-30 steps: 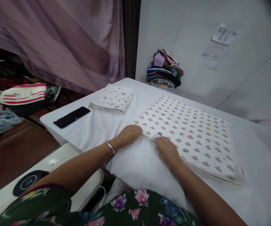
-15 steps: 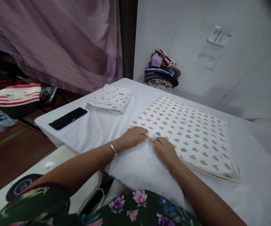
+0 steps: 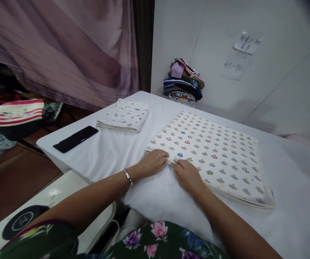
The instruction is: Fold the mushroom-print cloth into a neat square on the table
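Observation:
A white cloth printed with grey shapes and a few coloured ones lies folded in layers on the table. My left hand, a silver band at its wrist, is closed on the cloth's near edge, towards its left corner. Just to the right, my right hand pinches the same edge, and a short stretch of layered hem shows between the two hands. Both thumbs are partly hidden. Farther left lies a smaller folded white cloth with small dark prints, apart from my hands.
A black phone lies at the left of the white-covered table. Behind the table stands a stack of folded clothes by the wall, where paper notes hang. A pink curtain is at the back left; a white stool-like surface is below left.
My left hand has shifted slightly down along the cloth's edge, and its fingers lie closer to the hem. My right hand stays nearly in place. The view has tilted a little.

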`<state>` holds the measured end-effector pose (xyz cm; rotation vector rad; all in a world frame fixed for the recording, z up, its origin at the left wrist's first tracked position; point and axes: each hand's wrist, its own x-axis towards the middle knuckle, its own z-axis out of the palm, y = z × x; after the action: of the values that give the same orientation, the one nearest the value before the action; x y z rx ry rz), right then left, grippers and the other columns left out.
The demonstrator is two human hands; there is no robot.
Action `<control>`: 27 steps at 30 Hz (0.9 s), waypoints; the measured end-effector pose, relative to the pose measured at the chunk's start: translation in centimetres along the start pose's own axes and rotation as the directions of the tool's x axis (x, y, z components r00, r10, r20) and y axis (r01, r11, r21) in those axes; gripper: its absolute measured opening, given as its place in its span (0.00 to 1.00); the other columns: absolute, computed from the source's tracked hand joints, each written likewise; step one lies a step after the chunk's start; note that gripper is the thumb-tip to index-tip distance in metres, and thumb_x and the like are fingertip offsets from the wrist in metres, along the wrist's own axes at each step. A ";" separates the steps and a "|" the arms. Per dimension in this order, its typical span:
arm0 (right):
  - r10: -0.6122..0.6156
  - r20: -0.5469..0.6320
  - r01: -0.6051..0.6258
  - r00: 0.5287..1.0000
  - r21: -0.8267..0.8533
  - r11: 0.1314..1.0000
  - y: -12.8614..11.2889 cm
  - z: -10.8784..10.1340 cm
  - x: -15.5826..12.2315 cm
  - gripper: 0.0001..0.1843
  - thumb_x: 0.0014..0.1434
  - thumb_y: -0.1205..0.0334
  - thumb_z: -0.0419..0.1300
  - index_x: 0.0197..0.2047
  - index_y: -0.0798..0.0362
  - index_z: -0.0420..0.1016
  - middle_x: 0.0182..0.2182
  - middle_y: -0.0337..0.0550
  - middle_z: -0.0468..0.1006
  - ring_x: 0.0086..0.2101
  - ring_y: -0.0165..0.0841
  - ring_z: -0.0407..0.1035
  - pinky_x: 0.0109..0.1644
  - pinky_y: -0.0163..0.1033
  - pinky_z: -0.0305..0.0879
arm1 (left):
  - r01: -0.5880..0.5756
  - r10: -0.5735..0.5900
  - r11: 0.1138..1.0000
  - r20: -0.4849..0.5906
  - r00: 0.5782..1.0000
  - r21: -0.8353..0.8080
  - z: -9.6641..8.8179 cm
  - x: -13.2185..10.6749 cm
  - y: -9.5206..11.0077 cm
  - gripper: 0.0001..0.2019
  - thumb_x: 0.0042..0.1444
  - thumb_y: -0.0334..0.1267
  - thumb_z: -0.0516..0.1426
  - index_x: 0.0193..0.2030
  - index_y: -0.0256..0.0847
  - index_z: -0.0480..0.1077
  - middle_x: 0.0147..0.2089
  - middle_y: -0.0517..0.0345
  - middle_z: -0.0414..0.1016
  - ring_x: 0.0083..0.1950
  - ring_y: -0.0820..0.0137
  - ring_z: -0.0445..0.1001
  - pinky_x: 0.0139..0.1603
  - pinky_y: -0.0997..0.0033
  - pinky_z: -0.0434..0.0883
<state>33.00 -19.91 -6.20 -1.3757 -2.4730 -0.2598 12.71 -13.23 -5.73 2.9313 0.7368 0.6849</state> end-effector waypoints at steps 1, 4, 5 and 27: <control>0.004 0.001 -0.004 1.000 0.002 1.000 -0.1 0.0 0.0 0.08 0.60 0.71 0.51 0.37 0.55 0.71 0.36 0.46 0.71 0.36 0.35 0.63 0.39 0.38 0.58 | 0.004 -0.005 1.000 -0.008 1.000 -0.016 0.1 0.0 -0.1 0.05 0.58 0.31 0.51 0.35 0.37 0.68 0.47 0.52 0.72 0.50 0.67 0.68 0.53 0.64 0.66; 0.033 -0.001 -0.033 0.999 -0.022 0.999 -0.3 0.2 0.0 0.07 0.60 0.70 0.52 0.38 0.55 0.71 0.37 0.47 0.71 0.36 0.36 0.62 0.39 0.39 0.58 | 0.025 -0.026 0.998 -0.015 1.000 -0.050 0.2 0.1 -0.2 0.05 0.58 0.31 0.51 0.36 0.38 0.68 0.47 0.52 0.72 0.49 0.68 0.68 0.53 0.63 0.66; 0.044 -0.003 -0.044 0.999 -0.033 0.998 -0.3 0.2 0.0 0.07 0.60 0.70 0.52 0.39 0.55 0.71 0.37 0.47 0.71 0.36 0.36 0.62 0.39 0.39 0.58 | 0.033 -0.034 0.998 -0.015 0.999 -0.059 0.3 0.1 -0.3 0.04 0.58 0.31 0.51 0.36 0.38 0.68 0.47 0.52 0.72 0.50 0.68 0.68 0.53 0.63 0.66; 0.097 0.031 -0.094 0.995 -0.074 0.993 0.3 0.7 -0.4 0.22 0.57 0.76 0.47 0.53 0.54 0.65 0.34 0.45 0.74 0.34 0.36 0.65 0.36 0.38 0.59 | 0.012 -0.017 0.997 0.068 0.998 0.070 0.4 0.4 0.1 0.05 0.58 0.32 0.53 0.38 0.38 0.70 0.48 0.51 0.72 0.50 0.66 0.69 0.52 0.63 0.65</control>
<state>33.33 -19.80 -7.00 -1.5359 -2.4392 -0.3098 13.24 -13.08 -5.94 2.9919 0.7899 0.5660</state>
